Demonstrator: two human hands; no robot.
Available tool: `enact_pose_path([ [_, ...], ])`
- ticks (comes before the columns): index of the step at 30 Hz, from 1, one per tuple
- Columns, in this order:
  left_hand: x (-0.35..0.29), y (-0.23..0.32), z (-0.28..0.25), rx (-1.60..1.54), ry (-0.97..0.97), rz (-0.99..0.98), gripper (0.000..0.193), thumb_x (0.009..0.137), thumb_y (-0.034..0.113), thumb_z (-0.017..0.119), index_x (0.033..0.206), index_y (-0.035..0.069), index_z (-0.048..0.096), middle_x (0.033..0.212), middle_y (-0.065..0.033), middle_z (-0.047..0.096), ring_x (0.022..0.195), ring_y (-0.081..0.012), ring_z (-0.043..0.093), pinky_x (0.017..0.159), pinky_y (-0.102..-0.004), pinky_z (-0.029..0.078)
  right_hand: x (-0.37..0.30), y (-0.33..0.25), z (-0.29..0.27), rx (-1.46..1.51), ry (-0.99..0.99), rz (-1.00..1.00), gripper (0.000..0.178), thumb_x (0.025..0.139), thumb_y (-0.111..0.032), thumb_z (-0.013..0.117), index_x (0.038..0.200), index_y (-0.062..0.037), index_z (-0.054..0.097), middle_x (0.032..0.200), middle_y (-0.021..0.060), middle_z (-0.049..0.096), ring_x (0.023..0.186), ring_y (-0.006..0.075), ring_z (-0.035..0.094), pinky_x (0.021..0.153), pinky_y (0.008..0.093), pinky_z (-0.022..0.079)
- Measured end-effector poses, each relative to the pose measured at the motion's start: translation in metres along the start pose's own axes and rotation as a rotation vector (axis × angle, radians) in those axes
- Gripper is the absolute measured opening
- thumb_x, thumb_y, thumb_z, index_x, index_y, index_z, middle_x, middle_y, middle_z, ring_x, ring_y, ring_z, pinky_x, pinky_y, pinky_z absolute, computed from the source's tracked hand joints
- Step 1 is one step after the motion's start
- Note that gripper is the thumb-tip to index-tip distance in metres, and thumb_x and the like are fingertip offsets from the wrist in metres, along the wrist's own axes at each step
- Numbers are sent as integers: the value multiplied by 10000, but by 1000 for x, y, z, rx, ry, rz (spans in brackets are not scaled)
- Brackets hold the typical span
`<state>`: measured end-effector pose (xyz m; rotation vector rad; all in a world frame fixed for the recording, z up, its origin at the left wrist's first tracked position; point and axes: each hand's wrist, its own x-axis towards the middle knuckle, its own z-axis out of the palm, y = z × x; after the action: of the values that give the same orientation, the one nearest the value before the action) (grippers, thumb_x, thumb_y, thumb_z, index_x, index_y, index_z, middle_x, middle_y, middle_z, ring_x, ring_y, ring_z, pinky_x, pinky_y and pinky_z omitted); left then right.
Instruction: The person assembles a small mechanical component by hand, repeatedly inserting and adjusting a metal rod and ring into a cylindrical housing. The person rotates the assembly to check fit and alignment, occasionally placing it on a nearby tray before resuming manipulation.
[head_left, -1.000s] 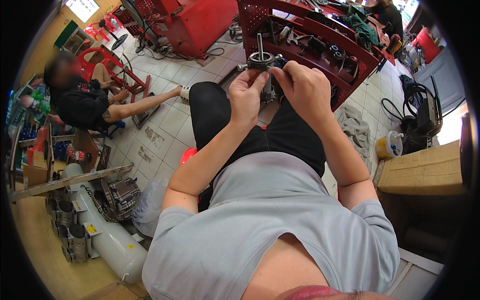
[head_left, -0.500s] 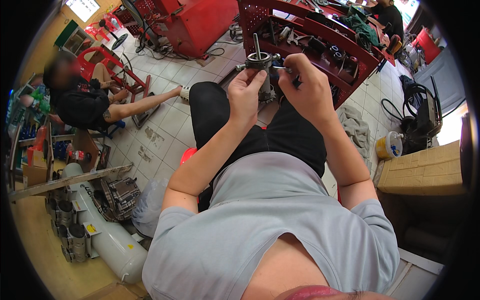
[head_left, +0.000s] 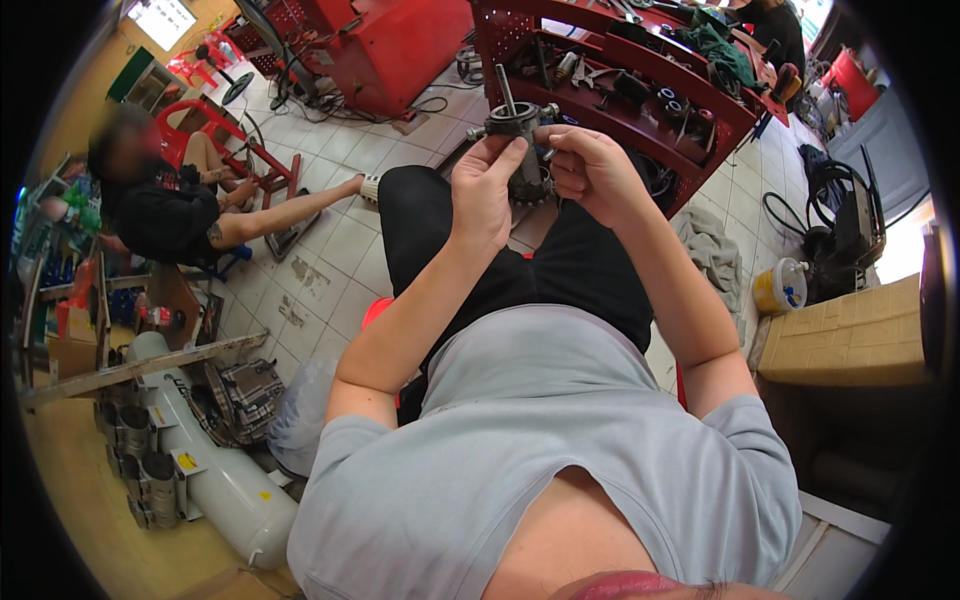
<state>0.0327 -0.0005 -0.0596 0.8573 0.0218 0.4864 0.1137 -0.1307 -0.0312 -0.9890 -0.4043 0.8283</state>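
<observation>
A grey metal cylinder (head_left: 528, 178) with a ring-shaped top stands upright between my knees, and a thin rod (head_left: 506, 90) sticks up from it. Against the near left side of its rim, my left hand (head_left: 483, 195) is closed in a pinch; what sits between thumb and fingers is hidden. My right hand (head_left: 600, 178) is just to the right of the cylinder, fingers curled and pinched on a slim shiny metal piece (head_left: 549, 154), mostly covered by the fingers. Both hands are close together at the cylinder's upper part.
Beyond the cylinder stands a red tool cart (head_left: 600, 95) with tools and parts on its shelves. Another person (head_left: 160, 200) sits at the left with one leg stretched out. A yellow-white bucket (head_left: 778, 288) and a grey cloth (head_left: 712, 250) lie right; a white tank (head_left: 215, 470) lies left.
My right hand has come down and left, its fingers now curled closer to the cylinder. The rod and cylinder top have shifted slightly left. My left hand stays nearly in place.
</observation>
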Motion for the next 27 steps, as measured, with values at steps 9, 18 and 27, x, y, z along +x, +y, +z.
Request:
enact_pose_path([
  [9,-1,0,2,-14,-70,-15,107,907,79,627,1007,48,646,942,-13,669,795,-68,580,734,-224,454,-3,4,6,192,-43,42,92,918,-165,537,881,-90,576,597,-77,383,471,35,328,440,214,252],
  [18,1,-3,1,-15,-88,4,146,924,69,603,1055,26,653,983,-34,677,842,-70,608,769,-225,484,-5,-1,6,187,-73,5,98,916,-144,557,917,-54,598,623,-56,438,489,48,373,469,211,301],
  [27,-1,1,1,-59,-52,-24,109,924,59,590,1007,34,657,936,-41,684,784,-88,633,706,-234,510,-5,-8,7,-289,42,-267,159,924,-138,580,1021,-11,579,720,14,568,576,81,539,511,209,406],
])
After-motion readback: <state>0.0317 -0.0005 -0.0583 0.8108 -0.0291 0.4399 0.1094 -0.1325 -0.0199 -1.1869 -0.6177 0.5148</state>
